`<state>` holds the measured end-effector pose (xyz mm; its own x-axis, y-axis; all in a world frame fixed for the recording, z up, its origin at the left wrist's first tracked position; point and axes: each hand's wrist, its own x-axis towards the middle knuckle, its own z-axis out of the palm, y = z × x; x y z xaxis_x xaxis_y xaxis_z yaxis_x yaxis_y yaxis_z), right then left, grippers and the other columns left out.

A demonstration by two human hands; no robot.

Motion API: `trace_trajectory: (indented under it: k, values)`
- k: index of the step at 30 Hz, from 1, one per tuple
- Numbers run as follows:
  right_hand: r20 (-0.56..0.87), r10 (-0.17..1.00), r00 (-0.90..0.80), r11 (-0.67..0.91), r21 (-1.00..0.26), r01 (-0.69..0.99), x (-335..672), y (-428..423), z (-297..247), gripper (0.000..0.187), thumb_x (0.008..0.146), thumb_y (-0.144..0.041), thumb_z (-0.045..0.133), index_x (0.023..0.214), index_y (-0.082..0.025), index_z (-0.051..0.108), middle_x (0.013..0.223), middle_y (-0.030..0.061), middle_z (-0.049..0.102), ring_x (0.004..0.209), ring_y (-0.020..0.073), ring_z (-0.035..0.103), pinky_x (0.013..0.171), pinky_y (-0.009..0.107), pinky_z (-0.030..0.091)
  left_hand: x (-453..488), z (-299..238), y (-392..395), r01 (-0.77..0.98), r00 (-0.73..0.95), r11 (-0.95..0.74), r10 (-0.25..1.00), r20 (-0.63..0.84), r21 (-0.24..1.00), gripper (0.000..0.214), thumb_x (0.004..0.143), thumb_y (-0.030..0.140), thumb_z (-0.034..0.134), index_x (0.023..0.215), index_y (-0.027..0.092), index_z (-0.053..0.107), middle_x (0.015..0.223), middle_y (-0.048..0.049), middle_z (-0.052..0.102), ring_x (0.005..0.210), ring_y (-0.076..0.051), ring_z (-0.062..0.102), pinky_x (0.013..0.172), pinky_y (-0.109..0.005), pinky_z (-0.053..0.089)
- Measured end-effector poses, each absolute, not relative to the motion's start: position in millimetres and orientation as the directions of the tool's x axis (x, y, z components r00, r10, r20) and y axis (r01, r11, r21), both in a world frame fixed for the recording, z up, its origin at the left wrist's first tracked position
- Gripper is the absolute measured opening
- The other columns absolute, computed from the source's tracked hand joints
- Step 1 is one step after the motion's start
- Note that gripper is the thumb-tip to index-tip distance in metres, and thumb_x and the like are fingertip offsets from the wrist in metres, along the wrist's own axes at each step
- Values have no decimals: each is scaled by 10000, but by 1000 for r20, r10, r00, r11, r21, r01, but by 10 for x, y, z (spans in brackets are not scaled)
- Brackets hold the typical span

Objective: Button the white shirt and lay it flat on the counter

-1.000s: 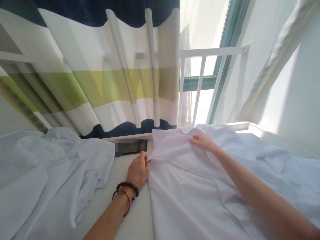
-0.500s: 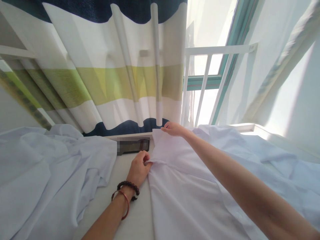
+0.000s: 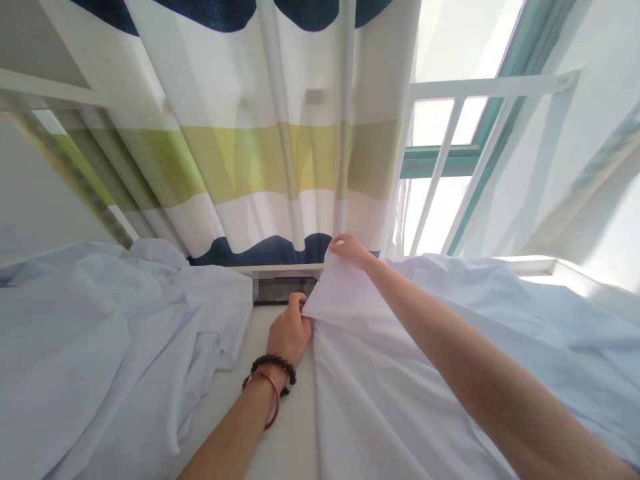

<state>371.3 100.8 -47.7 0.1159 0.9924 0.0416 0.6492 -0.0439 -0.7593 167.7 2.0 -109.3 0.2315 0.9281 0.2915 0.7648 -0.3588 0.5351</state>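
A white cloth (image 3: 370,387) spreads across the middle and right of the white surface. My left hand (image 3: 290,331) is closed on its left edge, with dark beads and a reddish bangle on the wrist. Farther back, my right hand (image 3: 351,250) pinches a corner of the same cloth and holds it raised, so the part between my hands is pulled taut. Just beyond my left hand lies a dark flat phone-like object (image 3: 280,292), partly blurred out and partly covered by my fingers.
Another heap of rumpled white cloth (image 3: 120,347) fills the left side. The white surface (image 3: 300,420) shows between the two cloths. Behind hangs a striped curtain (image 3: 300,157), and a white railing (image 3: 493,87) stands before the window at right.
My right hand has lifted the cloth corner, and the flap that lay folded is now stretched up between my hands. My left hand keeps its hold. The view has shifted slightly left.
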Motion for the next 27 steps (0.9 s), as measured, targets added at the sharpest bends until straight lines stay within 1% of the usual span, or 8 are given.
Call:
trace_trajectory:
  k: [3,6,9,12,15,19,23,27]
  values:
    - [22,998,57,-17,-795,606,3796,952,-487,376,930,-382,572,1257,-197,554,1202,84,610,990,208,630,831,396,540,1658,-1110,53,724,214,-342,937,275,599,312,803,51,427,1063,207,497,909,-85,729,792,-258,681,686,-323,438]
    - [-69,998,-11,-50,-813,580,3978,842,-408,543,834,-407,681,1336,-279,518,1186,77,642,938,196,657,775,322,547,1642,-1125,86,677,185,-323,944,272,661,267,817,75,432,1034,206,516,872,-66,740,793,-245,689,702,-320,461]
    - [-198,973,-119,-99,-822,561,4179,705,-310,651,724,-271,772,1332,-282,538,1096,64,700,859,190,689,717,294,561,1636,-1150,132,633,143,-294,954,265,716,231,805,104,446,990,204,541,865,-66,742,775,-241,691,687,-322,474]
    - [-241,952,-189,-101,-830,548,4294,588,-272,607,706,-157,758,1283,-248,590,985,44,737,827,185,701,716,282,569,1640,-1177,182,569,128,-266,963,236,778,194,793,150,459,951,191,563,823,-67,739,726,-226,691,648,-313,491]
    - [-157,977,-147,-52,-835,548,4271,547,-299,521,814,-138,652,1318,-231,557,1012,50,725,857,165,693,747,265,562,1644,-1183,205,493,158,-251,968,198,833,175,807,245,475,937,173,568,707,-46,722,626,-210,678,593,-304,505]
    - [37,999,-26,45,-808,588,4089,634,-359,395,984,-200,405,1364,-262,491,1118,50,675,894,149,670,772,277,550,1632,-1169,206,436,210,-265,959,190,860,222,764,313,560,928,166,581,741,-48,737,685,-216,697,634,-308,526]
    - [114,991,69,33,-715,699,3932,814,-395,319,964,-323,519,1252,-192,557,1190,75,617,984,205,632,830,393,543,1617,-1174,218,450,174,-292,955,238,844,186,820,315,476,838,175,598,716,-46,708,656,-212,670,609,-315,511]
    - [69,992,108,-49,-573,818,3898,986,-415,316,936,-335,572,1213,-183,575,1232,86,590,1024,214,613,856,421,531,1632,-1178,195,452,171,-355,935,311,818,230,791,191,482,993,189,592,942,-59,713,792,-193,667,687,-303,515]
